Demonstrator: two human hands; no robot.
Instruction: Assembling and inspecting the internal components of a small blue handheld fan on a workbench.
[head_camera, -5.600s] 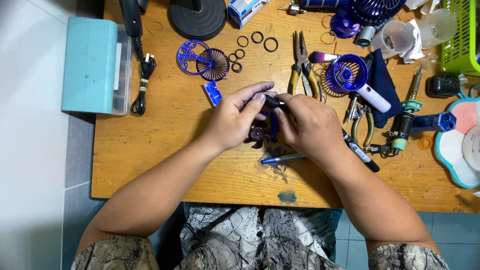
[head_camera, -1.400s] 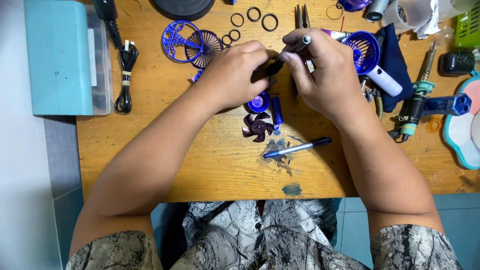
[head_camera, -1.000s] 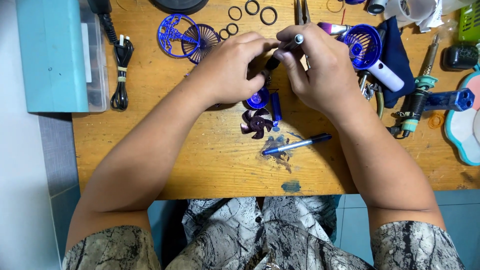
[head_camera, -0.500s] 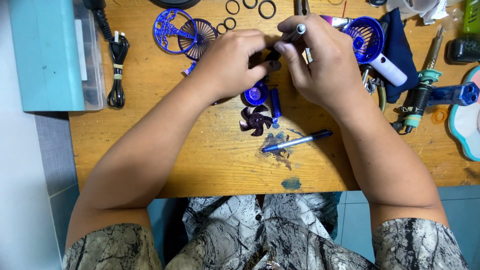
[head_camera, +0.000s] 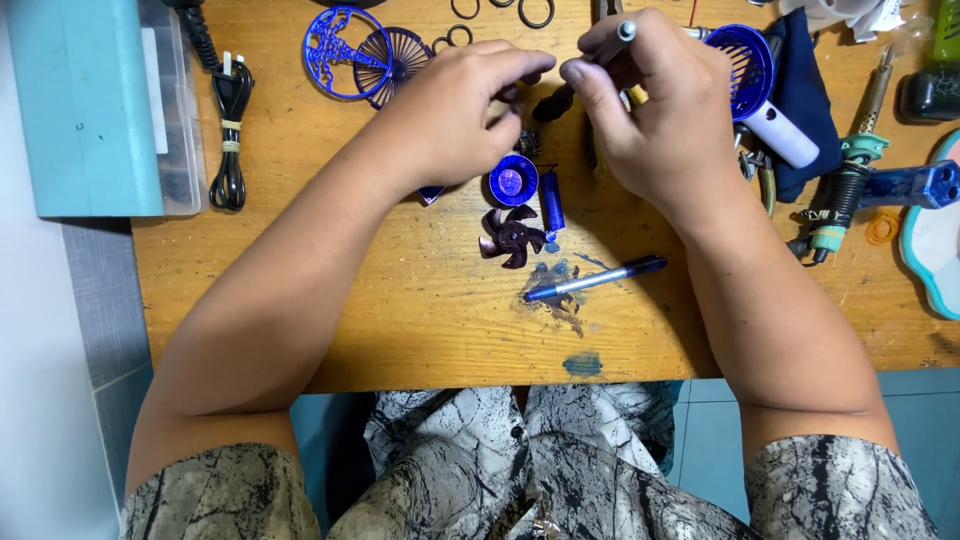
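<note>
Compared with the view of a second earlier, both hands are found raised slightly toward the far edge of the wooden counter (head_camera: 300, 330), the work remaining at the assembly stage. The left hand (head_camera: 455, 115) is held with fingers pressed together on a small dark part (head_camera: 552, 102), while the right hand (head_camera: 655, 105) pinches a slim grey-tipped tool (head_camera: 622, 32). The round blue plastic cap (head_camera: 513, 180), dark purple fan blade (head_camera: 512, 237) and blue marker pen (head_camera: 595, 279) are left unmoved near the counter's middle.
</note>
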